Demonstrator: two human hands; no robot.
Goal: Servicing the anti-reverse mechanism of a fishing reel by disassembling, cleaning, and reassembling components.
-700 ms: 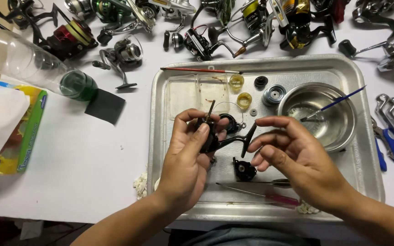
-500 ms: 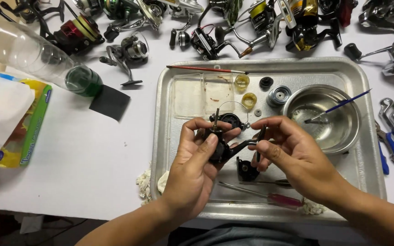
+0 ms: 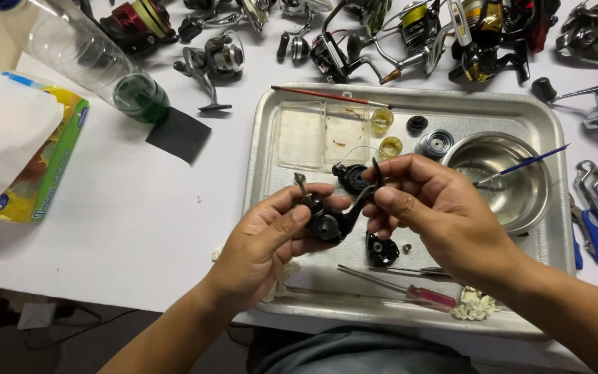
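In the head view I see both hands held low over a metal tray (image 3: 545, 208) on the white desk (image 3: 140, 228), with a stripped black fishing reel body (image 3: 328, 223) between them. I judge the work to be somewhere in the middle — the reel is plainly apart and not yet back together. A black side cover (image 3: 382, 251) and a tiny nut lie on the tray just below my right hand (image 3: 437, 215), a spool (image 3: 436, 143) and a small black cap (image 3: 417, 124) sit beyond the hands, and two little yellow cups (image 3: 381, 120) stand beside a clear plastic box (image 3: 323, 135). How many of these parts belong back on this body I cannot tell.

My left hand (image 3: 271, 239) is curled closed around the reel body, thumb pressed on its upper side, the short shaft sticking up past the fingertips. My right hand is closed in a pinch on the thin black arm that rises from the body — thumb and forefinger meet on it, the other fingers folded underneath. Both wrists angle inward, so the reel hangs above the tray, clear of it.

To the right of my right hand a steel bowl (image 3: 500, 180) holds a thin blue brush (image 3: 520, 167). Nearer me than the hands lies a screwdriver with a pink handle (image 3: 410, 294) beside a crumpled wad of tissue (image 3: 473, 306). Beyond the tray, a row of whole reels (image 3: 410, 31) lines the far edge of the desk.
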